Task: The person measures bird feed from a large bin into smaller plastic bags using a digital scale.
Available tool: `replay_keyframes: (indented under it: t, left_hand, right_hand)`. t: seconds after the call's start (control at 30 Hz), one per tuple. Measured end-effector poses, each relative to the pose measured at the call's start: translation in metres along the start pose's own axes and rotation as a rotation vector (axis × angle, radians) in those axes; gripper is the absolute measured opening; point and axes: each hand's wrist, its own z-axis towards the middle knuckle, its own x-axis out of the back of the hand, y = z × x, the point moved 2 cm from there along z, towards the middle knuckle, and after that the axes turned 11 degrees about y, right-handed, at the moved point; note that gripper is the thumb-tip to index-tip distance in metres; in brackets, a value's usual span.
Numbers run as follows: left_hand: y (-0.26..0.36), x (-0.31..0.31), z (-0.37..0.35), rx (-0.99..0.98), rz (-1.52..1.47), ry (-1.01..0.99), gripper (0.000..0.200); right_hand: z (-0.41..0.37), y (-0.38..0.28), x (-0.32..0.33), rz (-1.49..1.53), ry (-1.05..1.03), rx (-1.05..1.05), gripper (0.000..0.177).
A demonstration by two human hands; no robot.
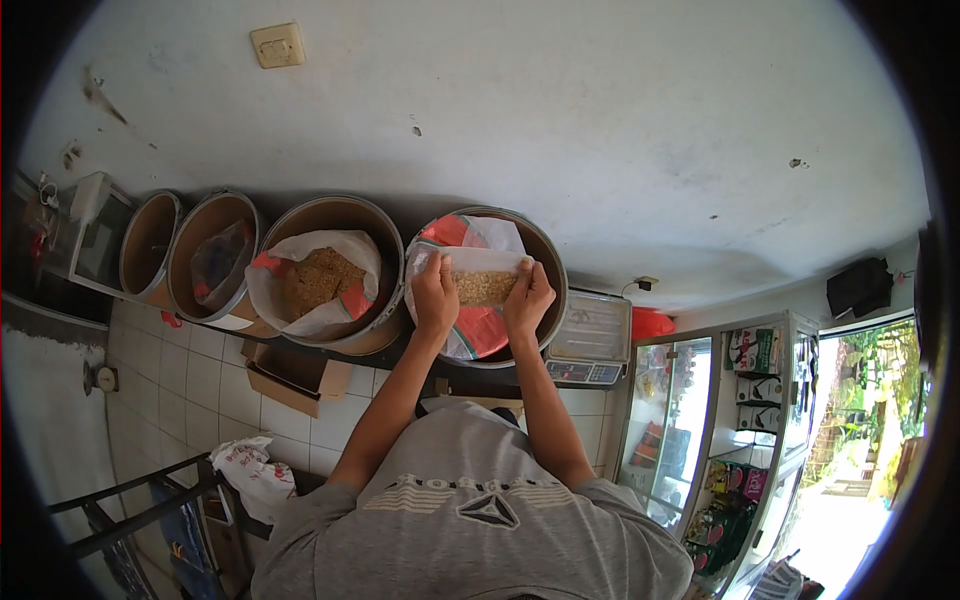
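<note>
From the head view, the sack (480, 330) sits inside the rightmost large drum (549, 272), its plastic white with orange-red panels, crumpled, the mouth spread. Pale tan flakes (485, 288) lie within. The left hand (436, 290) grips the near-left edge of the mouth and the right hand (528, 297) grips its right edge, thumbs up; the other fingers are partly hidden.

The drums stand in a row on a dark counter (400, 350) against a scuffed white wall (600, 120) with a switch plate (277, 46). Pale tiles show below, and daylight enters at right.

In the next drum, a second sack (268, 290) holds coarser brown stuff (322, 282). A scale (588, 335) is just right of the drums; a cardboard box (290, 378) lies lower left. A glass cabinet (670, 400) holds packets. The forearms and grey shirt (450, 530) cover part of the counter's front.
</note>
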Motion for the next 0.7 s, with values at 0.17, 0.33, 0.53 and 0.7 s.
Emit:
replay_keyframes:
  t: [0.17, 0.33, 0.53, 0.7]
  left_hand:
    - [-0.0016, -0.0002, -0.0010, -0.037, -0.013, 0.029, 0.028]
    - [-0.0053, 0.0007, 0.0009, 0.001, -0.003, 0.043, 0.030]
    - [-0.0033, 0.0010, 0.0011, 0.023, 0.006, 0.041, 0.027]
    - [0.0007, 0.0018, 0.0020, -0.023, -0.027, 0.041, 0.028]
  right_hand:
    - [-0.0062, 0.0038, -0.0003, 0.009, -0.001, -0.079, 0.034]
    - [-0.0031, 0.0024, -0.0018, 0.016, -0.015, -0.042, 0.032]
    - [-0.0026, -0.0020, -0.0041, 0.028, -0.012, -0.085, 0.031]
    - [-0.0063, 0.0048, -0.0056, 0.041, 0.003, -0.106, 0.032]
